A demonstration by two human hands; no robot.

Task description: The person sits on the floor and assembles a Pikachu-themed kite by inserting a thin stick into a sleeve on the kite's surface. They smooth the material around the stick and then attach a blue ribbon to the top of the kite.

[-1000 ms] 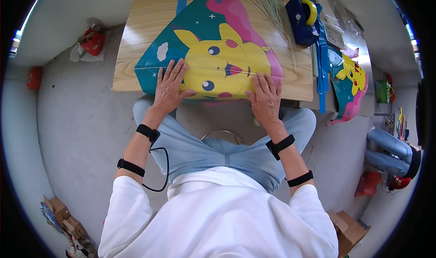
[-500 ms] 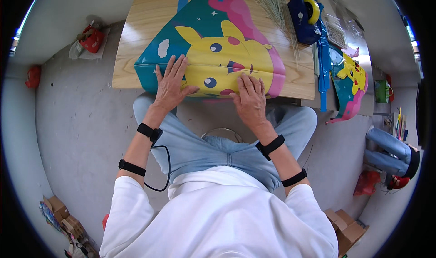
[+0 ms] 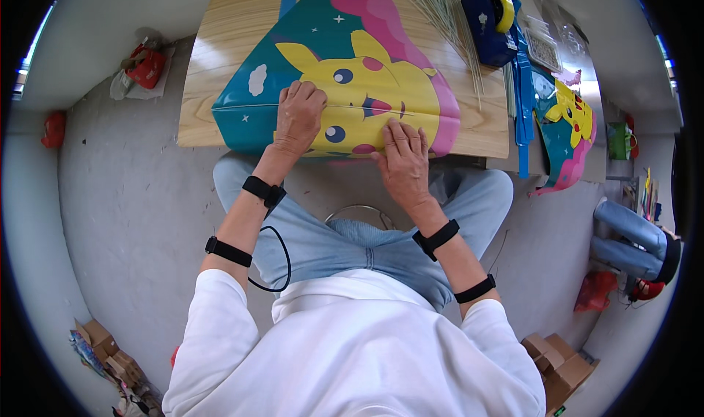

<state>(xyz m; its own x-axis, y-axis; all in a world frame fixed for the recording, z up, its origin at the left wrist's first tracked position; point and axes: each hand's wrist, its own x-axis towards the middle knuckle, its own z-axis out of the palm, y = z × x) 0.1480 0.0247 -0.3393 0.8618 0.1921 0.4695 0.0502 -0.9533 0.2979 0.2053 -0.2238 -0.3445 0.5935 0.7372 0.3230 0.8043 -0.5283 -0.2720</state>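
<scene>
- Teal, pink and yellow, the glossy printed sheet (image 3: 367,87) lies at 12 o'clock on the wooden table (image 3: 202,76), before you; a thin ridge (image 3: 246,108) crosses it from its 9 to its 3, whether fold or rod I cannot tell;
- your left hand (image 3: 299,120), toward 11, has its fingers bent and their tips at the ridge; whether they pinch anything I cannot tell;
- your right hand (image 3: 405,156), toward 1, rests palm down, fingers loosely extended, thumb apart, gripping nothing visible;
- you seem to be pressing or smoothing along the ridge; the next move probably calls for even pressure there, with your right hand steadying the sheet.
</scene>
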